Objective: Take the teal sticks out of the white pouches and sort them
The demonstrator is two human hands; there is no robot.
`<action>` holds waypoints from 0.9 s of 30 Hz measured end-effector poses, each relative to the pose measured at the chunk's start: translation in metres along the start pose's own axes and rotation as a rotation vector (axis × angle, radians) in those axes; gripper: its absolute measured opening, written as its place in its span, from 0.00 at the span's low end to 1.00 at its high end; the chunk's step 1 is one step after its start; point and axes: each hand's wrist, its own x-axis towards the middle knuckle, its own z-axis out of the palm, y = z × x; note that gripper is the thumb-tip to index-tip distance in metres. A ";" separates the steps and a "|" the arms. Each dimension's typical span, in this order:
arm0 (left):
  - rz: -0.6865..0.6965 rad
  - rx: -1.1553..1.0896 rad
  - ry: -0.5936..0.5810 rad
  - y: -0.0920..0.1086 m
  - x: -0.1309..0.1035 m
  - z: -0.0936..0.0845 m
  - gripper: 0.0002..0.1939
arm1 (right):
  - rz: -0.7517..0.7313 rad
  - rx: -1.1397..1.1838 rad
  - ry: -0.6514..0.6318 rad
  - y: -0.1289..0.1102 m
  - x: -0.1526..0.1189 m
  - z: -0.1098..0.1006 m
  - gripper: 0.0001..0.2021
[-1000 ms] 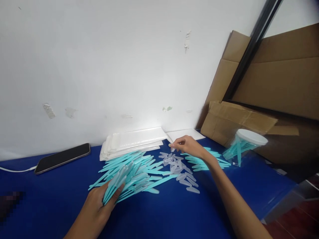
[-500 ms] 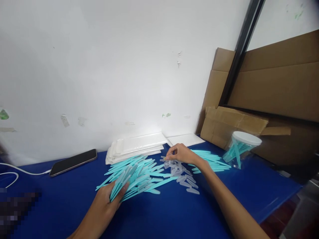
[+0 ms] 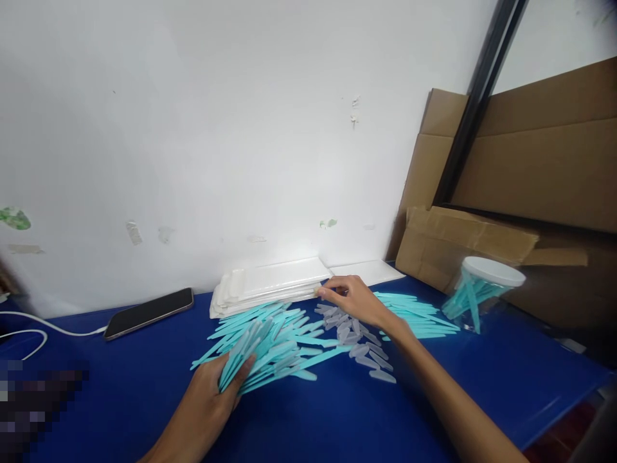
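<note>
My left hand [image 3: 216, 389] is closed round a bunch of turquoise eyebrow razors [image 3: 247, 344] with translucent covers on their ends. Beyond and beside it spreads a loose pile of the same razors [image 3: 289, 328]. My right hand [image 3: 351, 299] hovers above the far end of a heap of small translucent blade covers [image 3: 357, 334], near the front corner of a white stack. Its thumb and forefinger are pinched together; whether something small is between them is not clear. Past my right wrist lies another group of turquoise razors [image 3: 417, 315].
White flat packets [image 3: 274, 276] are stacked against the wall. A black phone [image 3: 149, 313] with a white cable lies at left. At right stands a clear jar [image 3: 482, 292] with a white lid and turquoise razors inside, before cardboard [image 3: 463, 235]. The table [image 3: 308, 424] is blue.
My right hand has risen from the heap of translucent covers towards the white packets. My left hand keeps its bunch of razors. The whole view has shifted slightly.
</note>
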 end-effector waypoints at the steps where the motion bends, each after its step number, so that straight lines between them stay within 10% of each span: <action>1: -0.001 -0.004 0.002 0.000 0.000 0.000 0.29 | -0.018 0.074 -0.022 -0.009 -0.001 0.004 0.24; 7: 0.015 -0.013 -0.004 -0.002 0.000 0.001 0.30 | -0.004 0.420 -0.310 -0.044 -0.010 0.038 0.21; 27: 0.033 -0.007 0.014 -0.002 0.001 0.001 0.26 | -0.020 0.508 -0.299 -0.033 -0.008 0.035 0.19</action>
